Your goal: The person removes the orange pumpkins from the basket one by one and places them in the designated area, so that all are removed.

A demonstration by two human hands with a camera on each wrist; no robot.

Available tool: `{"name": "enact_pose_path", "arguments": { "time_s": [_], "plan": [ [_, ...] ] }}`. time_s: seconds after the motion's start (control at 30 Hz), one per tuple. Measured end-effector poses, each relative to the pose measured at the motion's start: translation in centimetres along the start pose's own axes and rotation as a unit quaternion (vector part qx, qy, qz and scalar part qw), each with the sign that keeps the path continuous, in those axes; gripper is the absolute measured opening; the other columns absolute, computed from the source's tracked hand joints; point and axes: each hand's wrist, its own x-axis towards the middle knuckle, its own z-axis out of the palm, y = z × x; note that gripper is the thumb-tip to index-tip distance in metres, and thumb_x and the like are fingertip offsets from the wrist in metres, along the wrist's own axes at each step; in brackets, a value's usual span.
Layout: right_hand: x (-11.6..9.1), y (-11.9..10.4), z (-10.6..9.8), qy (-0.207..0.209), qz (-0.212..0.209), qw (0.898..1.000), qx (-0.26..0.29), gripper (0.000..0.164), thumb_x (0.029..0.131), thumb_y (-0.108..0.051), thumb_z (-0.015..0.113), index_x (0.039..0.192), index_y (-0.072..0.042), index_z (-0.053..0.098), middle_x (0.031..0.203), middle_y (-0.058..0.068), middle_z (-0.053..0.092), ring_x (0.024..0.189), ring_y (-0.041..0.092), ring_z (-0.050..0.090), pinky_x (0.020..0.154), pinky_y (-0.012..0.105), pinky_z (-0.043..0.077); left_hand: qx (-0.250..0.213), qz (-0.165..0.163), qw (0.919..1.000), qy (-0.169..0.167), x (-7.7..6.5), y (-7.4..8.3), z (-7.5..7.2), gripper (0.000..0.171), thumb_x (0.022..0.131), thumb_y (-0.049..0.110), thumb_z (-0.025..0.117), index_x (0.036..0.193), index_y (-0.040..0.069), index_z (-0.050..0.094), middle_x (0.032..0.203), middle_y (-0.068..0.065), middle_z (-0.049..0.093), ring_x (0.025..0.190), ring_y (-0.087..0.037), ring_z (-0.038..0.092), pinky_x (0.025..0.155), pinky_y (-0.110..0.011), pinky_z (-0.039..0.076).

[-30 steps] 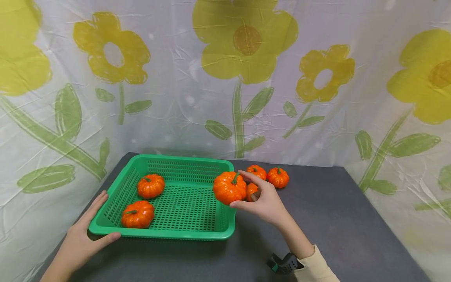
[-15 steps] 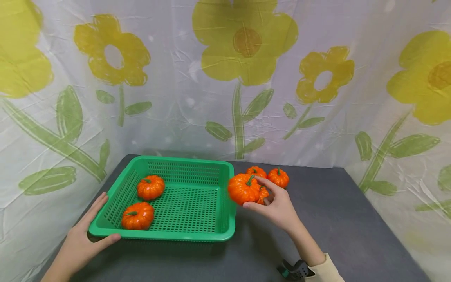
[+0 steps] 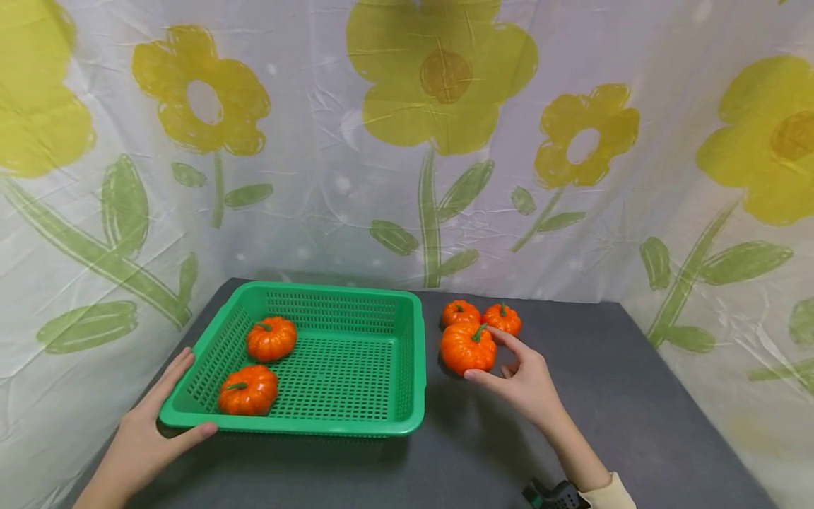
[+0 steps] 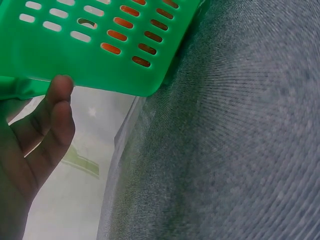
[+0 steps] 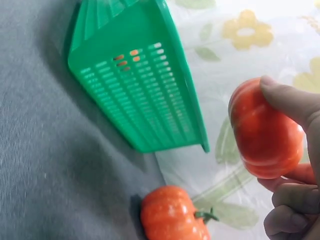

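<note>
The right hand (image 3: 524,382) pinches an orange pumpkin with a green stem (image 3: 467,348) between thumb and fingers. This pumpkin is to the right of the green basket (image 3: 305,425), apart from it, and seen from the right wrist it looks lifted off the dark table (image 3: 649,410). The left hand (image 3: 136,435) rests at the basket's near left corner, fingers along the side and thumb on the near edge, spread wide apart. The two hands are far from each other.

I think the held pumpkin could slip, because it is shiny and round and only the tips seem to hold it. It could also bump the back left pumpkin (image 3: 461,311) or the back right pumpkin (image 3: 502,319) and make them roll. If the left hand pushes too hard, the basket might slide, and the far pumpkin in the basket (image 3: 271,338) and the near pumpkin in the basket (image 3: 249,390) might roll about.

Some bits I can't see. The held pumpkin covers part of the back left one, and anything right behind it is hidden. From the right wrist, one pumpkin (image 5: 172,216) on the table is cut off at the bottom, and I can't tell which one it is. The left palm is hard to make out.
</note>
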Motion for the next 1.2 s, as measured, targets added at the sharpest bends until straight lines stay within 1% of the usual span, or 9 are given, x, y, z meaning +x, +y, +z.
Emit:
{"name": "enact_pose_path", "arguments": {
  "time_s": [0.07,0.13,0.2,0.27,0.33,0.37,0.83,1.03,1.2],
  "plan": [
    [-0.1,0.2,-0.4,0.007,0.007,1.0,-0.004,0.077,0.08,-0.024,0.096,0.146,-0.005,0.062,0.133,0.017,0.068,0.048,0.005,0.021,0.048,0.023,0.027,0.003,0.002,1.0,0.002,0.0,0.0,0.0,0.108,0.085,0.015,0.09,0.17,0.032,0.026,0.176,0.023,0.012,0.143,0.024,0.011,0.126,-0.037,0.006],
    [-0.3,0.5,-0.7,0.012,0.014,1.0,-0.01,0.078,0.08,-0.025,0.095,0.147,-0.004,0.061,0.135,0.017,0.067,0.048,0.005,0.021,0.047,0.023,0.026,0.002,0.001,1.0,0.002,0.0,0.0,0.0,0.108,0.085,0.015,0.09,0.171,0.032,0.025,0.176,0.023,0.012,0.143,0.024,0.011,0.126,-0.037,0.006],
    [-0.3,0.9,-1.0,0.015,0.019,1.0,-0.015,0.079,0.081,-0.025,0.095,0.148,-0.004,0.059,0.136,0.018,0.066,0.048,0.005,0.021,0.047,0.023,0.026,-0.001,-0.006,1.0,-0.005,0.0,-0.1,0.0,0.108,0.086,0.016,0.089,0.171,0.033,0.024,0.175,0.024,0.011,0.143,0.024,0.01,0.127,-0.053,0.008],
    [-0.4,1.2,-1.3,0.02,0.024,0.999,-0.02,0.08,0.081,-0.026,0.095,0.149,-0.004,0.058,0.137,0.018,0.066,0.047,0.005,0.021,0.047,0.022,0.027,-0.004,-0.014,0.9998,-0.011,0.0,-0.1,-0.1,0.108,0.088,0.018,0.088,0.171,0.035,0.022,0.175,0.025,0.009,0.144,0.023,0.009,0.121,-0.072,0.011],
    [-0.3,1.6,-1.5,0.025,0.03,0.999,-0.025,0.079,0.082,-0.027,0.094,0.149,-0.005,0.058,0.136,0.018,0.066,0.047,0.005,0.022,0.046,0.022,0.027,-0.004,-0.019,0.9997,-0.016,0.1,-0.2,-0.1,0.107,0.089,0.019,0.087,0.171,0.036,0.021,0.175,0.025,0.008,0.144,0.022,0.009,0.113,-0.083,0.014],
    [-0.3,1.7,-1.6,0.027,0.031,0.999,-0.028,0.079,0.082,-0.028,0.094,0.149,-0.005,0.058,0.136,0.018,0.066,0.047,0.005,0.022,0.046,0.022,0.027,-0.003,-0.021,0.9996,-0.018,0.1,-0.2,-0.1,0.107,0.089,0.019,0.087,0.171,0.036,0.02,0.175,0.026,0.008,0.144,0.022,0.008,0.111,-0.084,0.015],
    [0.2,4.1,-3.6,0.059,0.037,0.996,-0.047,0.076,0.087,-0.03,0.09,0.15,-0.007,0.057,0.144,0.018,0.061,0.046,0.006,0.023,0.045,0.025,0.032,-0.003,-0.011,0.9998,-0.013,0.2,0.1,-0.1,0.107,0.088,0.018,0.088,0.171,0.035,0.022,0.174,0.027,0.009,0.142,0.025,0.01,0.117,-0.076,0.012],
    [0.5,5.2,-4.6,0.077,0.042,0.993,-0.081,0.077,0.088,-0.035,0.089,0.151,-0.007,0.056,0.145,0.019,0.061,0.045,0.006,0.023,0.045,0.025,0.032,-0.005,-0.01,0.9998,-0.015,0.1,0.3,-0.1,0.107,0.088,0.019,0.088,0.171,0.035,0.022,0.176,0.021,0.01,0.142,0.025,0.009,0.118,-0.075,0.01],
    [0.7,6.2,-5.3,0.081,0.05,0.991,-0.099,0.079,0.088,-0.038,0.089,0.151,-0.006,0.055,0.147,0.021,0.06,0.044,0.007,0.024,0.045,0.025,0.034,-0.005,-0.013,0.9998,-0.015,0.0,0.3,-0.1,0.106,0.089,0.019,0.087,0.171,0.035,0.021,0.176,0.022,0.009,0.141,0.026,0.009,0.119,-0.073,0.01]
  ]
}}
